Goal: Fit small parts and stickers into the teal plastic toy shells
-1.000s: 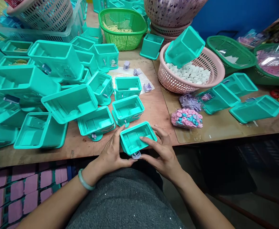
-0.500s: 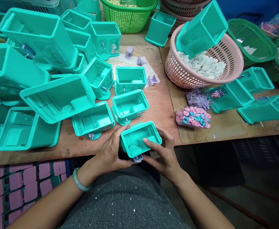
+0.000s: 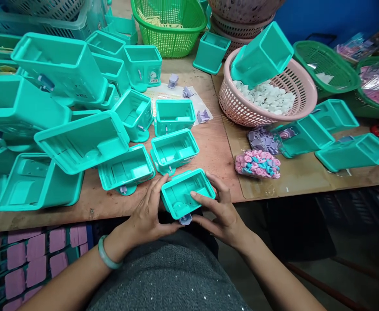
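Between my two hands a teal plastic box [image 3: 183, 190] is held at the table's front edge, its open side facing up. My left hand [image 3: 147, 211] grips its left side, with the thumb close to a small lilac plastic piece [image 3: 185, 219] on the near wall. On the other side my right hand [image 3: 223, 211] is closed round the box, the index finger reaching over the rim into it and the thumb near the lilac piece. Just beyond stands a similar teal box [image 3: 175, 149]. Loose lilac pieces [image 3: 203, 116] lie on a printed plastic sheet [image 3: 197, 101].
Several teal boxes [image 3: 82, 142] crowd the left. A pink basket [image 3: 267, 116] holds white pieces and a tilted teal box. Nearby are a tray of pink and blue roses [image 3: 257, 164] and lilac parts [image 3: 263, 140]. Pink blocks [image 3: 36, 246] sit below the table's left edge.
The view has shifted slightly, so the table things appear a little lower. Both hands keep their hold on the teal box, with little change in grip.
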Demonstrator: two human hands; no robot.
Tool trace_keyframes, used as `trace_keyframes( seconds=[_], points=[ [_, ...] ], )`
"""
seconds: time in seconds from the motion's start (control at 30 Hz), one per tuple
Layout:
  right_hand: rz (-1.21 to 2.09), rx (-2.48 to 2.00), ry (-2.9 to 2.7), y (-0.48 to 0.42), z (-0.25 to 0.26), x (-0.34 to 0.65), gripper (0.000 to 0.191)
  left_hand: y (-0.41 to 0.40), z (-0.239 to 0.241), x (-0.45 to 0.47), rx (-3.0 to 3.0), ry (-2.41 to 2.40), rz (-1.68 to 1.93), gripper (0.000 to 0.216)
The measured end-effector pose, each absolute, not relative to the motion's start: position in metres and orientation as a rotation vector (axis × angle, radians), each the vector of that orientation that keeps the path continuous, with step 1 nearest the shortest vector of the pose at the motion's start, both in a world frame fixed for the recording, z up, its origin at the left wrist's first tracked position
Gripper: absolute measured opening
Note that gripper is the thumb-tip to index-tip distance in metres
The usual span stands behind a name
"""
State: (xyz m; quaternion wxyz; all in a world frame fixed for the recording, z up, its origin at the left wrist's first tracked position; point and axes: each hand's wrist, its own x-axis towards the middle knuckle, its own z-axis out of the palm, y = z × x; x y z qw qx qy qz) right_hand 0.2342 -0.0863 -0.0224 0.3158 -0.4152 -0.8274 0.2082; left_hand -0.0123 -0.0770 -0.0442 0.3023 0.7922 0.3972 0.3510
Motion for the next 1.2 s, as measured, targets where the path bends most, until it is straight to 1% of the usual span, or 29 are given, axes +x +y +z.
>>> trace_keyframes(
  seconds=[0.17,0.3,0.4,0.53,0.67,0.8,0.9,1.03,1.2],
  points=[
    [0.405,-1.017,-2.256,-0.084,-0.025,0.232,0.068,-0.081,-0.048,-0.012,2.098,1.085,0.957,0.108],
    [0.339,-1.020,-2.260,-0.083,-0.024,0.231,0.063,-0.079,-0.048,-0.014,2.118,1.032,0.950,0.113],
    [0.342,-1.020,-2.276,-0.082,-0.021,0.230,0.053,-0.078,-0.047,-0.015,2.126,1.027,0.940,0.119],
    [0.375,-1.042,-2.281,-0.082,-0.016,0.228,0.039,-0.080,-0.047,-0.015,2.145,1.094,0.941,0.110],
    [0.369,-1.067,-2.268,-0.081,-0.010,0.226,0.029,-0.079,-0.046,-0.016,2.193,1.080,0.953,0.107],
    [0.400,-1.058,-2.295,-0.078,-0.005,0.226,0.017,-0.076,-0.044,-0.018,2.234,1.022,0.928,0.111],
    [0.446,-1.056,-2.305,-0.077,-0.005,0.227,0.016,-0.075,-0.042,-0.019,2.207,1.008,0.967,0.114],
    [0.406,-1.088,-2.285,-0.081,-0.008,0.225,0.018,-0.077,-0.043,-0.019,2.194,1.009,0.966,0.108],
    [0.456,-1.123,-2.350,-0.080,-0.003,0.226,0.027,-0.079,-0.045,-0.018,2.237,1.026,0.930,0.109]
  ],
)
